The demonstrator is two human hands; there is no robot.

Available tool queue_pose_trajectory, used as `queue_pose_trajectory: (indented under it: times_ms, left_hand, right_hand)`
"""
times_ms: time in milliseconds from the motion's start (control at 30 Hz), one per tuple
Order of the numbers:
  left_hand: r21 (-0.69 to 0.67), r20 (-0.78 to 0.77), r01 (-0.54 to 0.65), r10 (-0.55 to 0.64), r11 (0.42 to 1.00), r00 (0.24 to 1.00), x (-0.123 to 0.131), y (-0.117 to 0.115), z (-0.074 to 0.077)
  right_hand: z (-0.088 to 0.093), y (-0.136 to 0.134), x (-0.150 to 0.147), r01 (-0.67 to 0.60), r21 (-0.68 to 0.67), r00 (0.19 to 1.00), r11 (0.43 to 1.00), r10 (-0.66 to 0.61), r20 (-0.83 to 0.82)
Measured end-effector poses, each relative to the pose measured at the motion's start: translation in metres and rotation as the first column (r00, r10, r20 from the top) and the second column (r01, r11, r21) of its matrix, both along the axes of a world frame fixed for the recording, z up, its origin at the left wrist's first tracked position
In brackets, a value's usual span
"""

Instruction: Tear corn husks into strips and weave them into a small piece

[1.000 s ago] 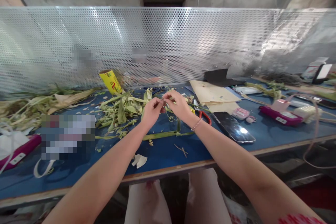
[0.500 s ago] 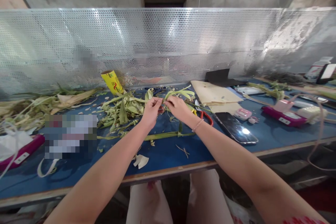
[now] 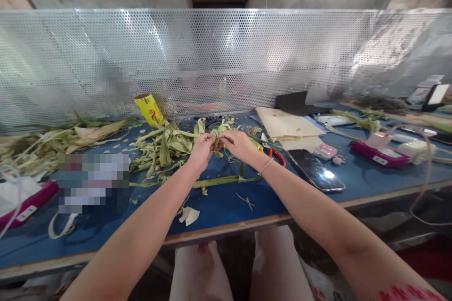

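At a blue table (image 3: 226,207) strewn with a pile of green leaves (image 3: 162,148), the left hand (image 3: 202,150) and right hand (image 3: 240,143) meet mid-table, fingers of both pinched on a leaf strip (image 3: 219,138): light, limp, likely easy to tear, best gripped near its ends.

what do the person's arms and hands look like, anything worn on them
Both arms are bare, with no gloves on the left hand or right hand. A thin bracelet circles the right wrist. At the lower right corner a bit of red patterned fabric, perhaps a sleeve, covers the right upper arm. Rings are too small to tell.
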State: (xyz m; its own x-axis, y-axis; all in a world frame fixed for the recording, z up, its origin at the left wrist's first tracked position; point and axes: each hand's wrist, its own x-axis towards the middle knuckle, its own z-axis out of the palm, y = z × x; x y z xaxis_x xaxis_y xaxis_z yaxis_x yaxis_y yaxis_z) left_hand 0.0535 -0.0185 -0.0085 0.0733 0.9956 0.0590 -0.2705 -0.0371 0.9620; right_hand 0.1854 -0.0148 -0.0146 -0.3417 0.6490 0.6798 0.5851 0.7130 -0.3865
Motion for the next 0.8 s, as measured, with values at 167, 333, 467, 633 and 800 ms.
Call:
queue_pose_trajectory:
  times_ms: [167, 333, 467, 633, 800]
  left_hand:
    - [-0.180, -0.023, 0.001, -0.005, 0.984, 1.000, -0.001, -0.002, 0.007]
    - [-0.136, -0.085, -0.084, 0.073, 0.987, 0.994, 0.001, -0.002, 0.004]
    - [-0.045, -0.199, -0.182, 0.169, 0.982, 0.965, 0.001, -0.001, 0.000]
    - [0.051, -0.169, -0.159, 0.165, 0.986, 0.972, 0.000, 0.000, -0.002]
    - [0.074, -0.123, -0.140, 0.149, 0.987, 0.981, 0.001, 0.002, -0.004]
  right_hand:
    - [-0.001, -0.002, -0.002, -0.036, 0.035, 0.985, 0.999, 0.029, 0.171]
    - [-0.001, -0.005, -0.007, -0.012, 0.048, 0.964, 0.999, -0.001, 0.264]
    - [-0.002, -0.007, -0.011, 0.019, 0.019, 0.987, 1.000, -0.021, 0.156]
    - [-0.002, -0.008, -0.012, 0.058, -0.012, 0.997, 0.998, -0.057, 0.058]
    - [-0.001, -0.009, -0.010, 0.026, -0.023, 0.999, 0.999, -0.026, 0.032]
